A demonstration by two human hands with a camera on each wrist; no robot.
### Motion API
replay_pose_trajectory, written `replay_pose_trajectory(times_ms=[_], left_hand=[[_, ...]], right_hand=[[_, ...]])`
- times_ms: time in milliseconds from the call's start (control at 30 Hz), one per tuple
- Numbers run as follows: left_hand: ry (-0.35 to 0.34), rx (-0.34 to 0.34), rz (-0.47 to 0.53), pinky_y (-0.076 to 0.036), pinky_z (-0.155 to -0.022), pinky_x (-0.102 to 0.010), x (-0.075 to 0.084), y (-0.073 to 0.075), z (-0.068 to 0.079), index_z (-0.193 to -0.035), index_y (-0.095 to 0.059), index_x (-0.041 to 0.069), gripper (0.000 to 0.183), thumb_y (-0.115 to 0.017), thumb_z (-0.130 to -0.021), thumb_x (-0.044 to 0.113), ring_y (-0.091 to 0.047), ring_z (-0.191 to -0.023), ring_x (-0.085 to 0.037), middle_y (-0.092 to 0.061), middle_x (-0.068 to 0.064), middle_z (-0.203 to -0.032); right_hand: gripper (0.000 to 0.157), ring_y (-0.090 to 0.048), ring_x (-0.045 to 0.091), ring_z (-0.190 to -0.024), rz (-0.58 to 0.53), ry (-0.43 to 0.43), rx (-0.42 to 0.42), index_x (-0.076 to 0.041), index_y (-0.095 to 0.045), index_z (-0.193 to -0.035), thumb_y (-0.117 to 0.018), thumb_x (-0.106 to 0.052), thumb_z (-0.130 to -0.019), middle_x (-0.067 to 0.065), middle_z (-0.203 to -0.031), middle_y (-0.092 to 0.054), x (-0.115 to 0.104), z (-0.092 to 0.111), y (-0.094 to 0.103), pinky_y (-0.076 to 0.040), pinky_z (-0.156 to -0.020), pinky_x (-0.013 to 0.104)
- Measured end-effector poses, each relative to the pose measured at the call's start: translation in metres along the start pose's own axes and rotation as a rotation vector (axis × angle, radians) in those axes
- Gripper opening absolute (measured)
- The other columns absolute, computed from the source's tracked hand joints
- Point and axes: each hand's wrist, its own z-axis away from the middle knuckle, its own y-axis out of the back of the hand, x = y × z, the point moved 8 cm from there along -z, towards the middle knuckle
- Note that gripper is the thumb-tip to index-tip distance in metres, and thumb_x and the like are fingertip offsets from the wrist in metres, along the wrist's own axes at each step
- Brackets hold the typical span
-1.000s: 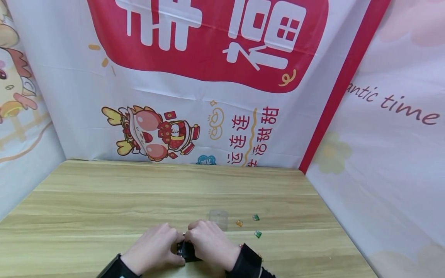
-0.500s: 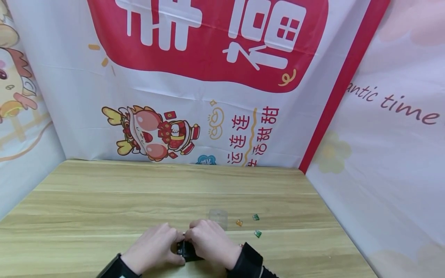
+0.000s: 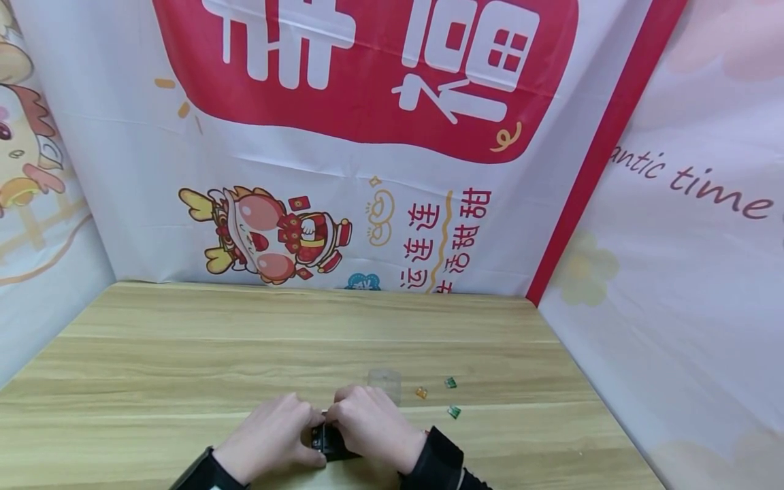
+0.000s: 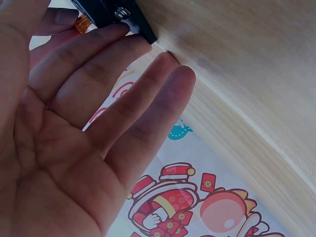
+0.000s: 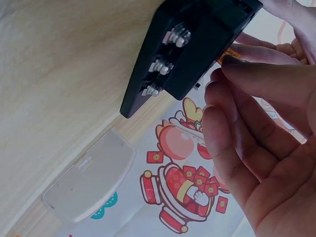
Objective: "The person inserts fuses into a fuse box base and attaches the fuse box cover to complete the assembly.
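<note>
Bottom centre of the frame, we have the left hand (image 3: 272, 430) gripping the black case (image 3: 331, 446), seemingly for steadiness, while the right hand (image 3: 376, 430), fingers narrowed, pinches an orange piece (image 5: 228, 53) beside it!

1. The right hand (image 3: 376, 430) is shifting very slightly toward the right at lower centre of the frame, its knuckles edging a touch higher.
2. The black wristband (image 3: 432, 460) on that arm is sliding right at the bottom of the frame — it is now hiding a small orange piece that was peeking out beside it a second ago.
3. Slightly more of the black case (image 3: 334, 445) is showing along its lower edge, at bottom centre.
</note>
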Motion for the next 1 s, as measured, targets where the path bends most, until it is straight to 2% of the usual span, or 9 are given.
replay_pose_trajectory(times_ms=[267,467,1000], left_hand=[[-0.01,0.015,-0.003,-0.032,-0.047,-0.021,-0.0006,0.0007,0.0003,-0.077,-0.065,0.024,0.023,-0.078,-0.07,0.041,-0.04,-0.052,0.0,-0.049,0.016,-0.062],[-0.001,-0.001,0.02,-0.033,-0.047,-0.021,-0.001,0.0002,0.0001,-0.079,-0.066,0.023,0.023,-0.078,-0.07,0.041,-0.041,-0.052,0.0,-0.05,0.015,-0.063],[0.005,-0.013,0.018,-0.033,-0.048,-0.021,-0.0004,-0.0008,-0.0005,-0.08,-0.066,0.023,0.023,-0.078,-0.07,0.04,-0.038,-0.052,0.0,-0.049,0.016,-0.061]], right_hand=[[0.017,-0.038,-0.007,-0.054,0.063,0.015,0.023,-0.025,-0.072,-0.075,-0.073,-0.008,-0.074,-0.016,-0.066,-0.048,-0.0026,-0.0006,0.0021,-0.028,-0.049,0.01],[0.016,-0.037,-0.006,-0.055,0.048,-0.003,-0.007,-0.023,-0.072,-0.076,-0.074,-0.008,-0.074,-0.015,-0.066,-0.047,-0.0035,-0.0018,-0.0007,-0.029,-0.05,0.01],[0.019,-0.038,-0.004,-0.056,0.082,-0.048,-0.008,-0.023,-0.07,-0.074,-0.075,-0.005,-0.07,-0.013,-0.066,-0.046,-0.0051,-0.0012,-0.0009,-0.03,-0.05,0.013]])
